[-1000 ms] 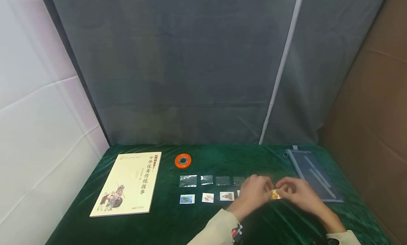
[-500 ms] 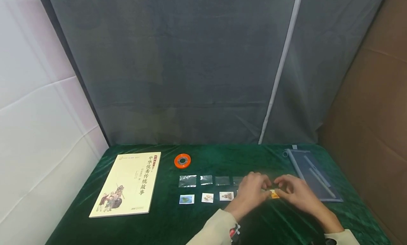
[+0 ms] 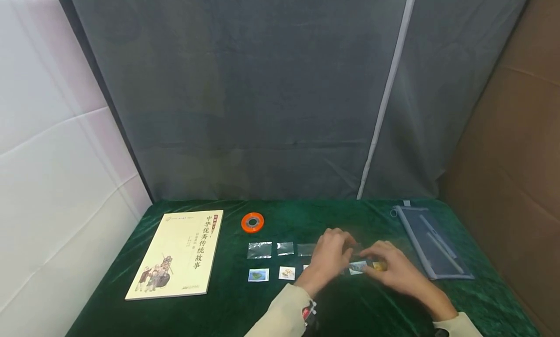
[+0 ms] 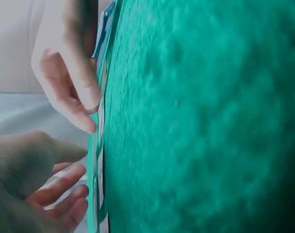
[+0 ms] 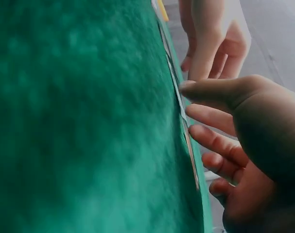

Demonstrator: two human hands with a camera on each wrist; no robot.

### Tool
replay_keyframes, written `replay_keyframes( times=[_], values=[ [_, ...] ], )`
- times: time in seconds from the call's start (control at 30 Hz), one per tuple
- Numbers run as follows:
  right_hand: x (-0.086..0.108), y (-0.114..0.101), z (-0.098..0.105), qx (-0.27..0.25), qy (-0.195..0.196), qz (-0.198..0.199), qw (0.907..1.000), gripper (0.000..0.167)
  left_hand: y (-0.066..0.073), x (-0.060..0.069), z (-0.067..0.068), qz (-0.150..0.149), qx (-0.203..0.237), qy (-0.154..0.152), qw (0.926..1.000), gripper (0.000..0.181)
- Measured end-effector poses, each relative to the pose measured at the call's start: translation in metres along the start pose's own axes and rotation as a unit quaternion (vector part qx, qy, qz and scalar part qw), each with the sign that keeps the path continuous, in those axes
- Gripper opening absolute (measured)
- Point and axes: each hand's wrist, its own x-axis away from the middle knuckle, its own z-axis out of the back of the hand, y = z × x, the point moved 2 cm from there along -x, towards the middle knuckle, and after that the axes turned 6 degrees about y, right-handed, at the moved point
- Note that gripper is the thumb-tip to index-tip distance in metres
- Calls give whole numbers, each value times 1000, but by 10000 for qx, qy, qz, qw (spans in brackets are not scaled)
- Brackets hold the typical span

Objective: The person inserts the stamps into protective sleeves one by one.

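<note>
The left hand [image 3: 328, 255] and the right hand [image 3: 393, 267] both have a wide, loose grip; I see nothing pinched. The picture card [image 3: 358, 267] lies between them, at nine o'clock from the right hand. A low fingertip could, I think, drag it crooked. The pouch [image 3: 437, 244] limits room at two o'clock; the worktop [image 3: 302, 215] gives more at twelve, until the grey curtain [image 3: 262, 108].
</note>
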Motion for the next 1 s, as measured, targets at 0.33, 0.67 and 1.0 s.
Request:
replay_keyframes(
  times=[0.33, 0.67, 1.0],
  values=[
    [-2, 0, -7, -130, 37, 187, 9997, 19, -6, -3, -1, 99, -330, -63, 9994, 23],
    [0, -4, -1, -738, -139, 105, 9971, 11, -5, -4, 1, -5, -414, 22, 9991, 18],
    [1, -7, 4, -1387, -331, -135, 9897, 7, -11, 0, 9, -24, 593, 170, 9981, 9]
  ],
)
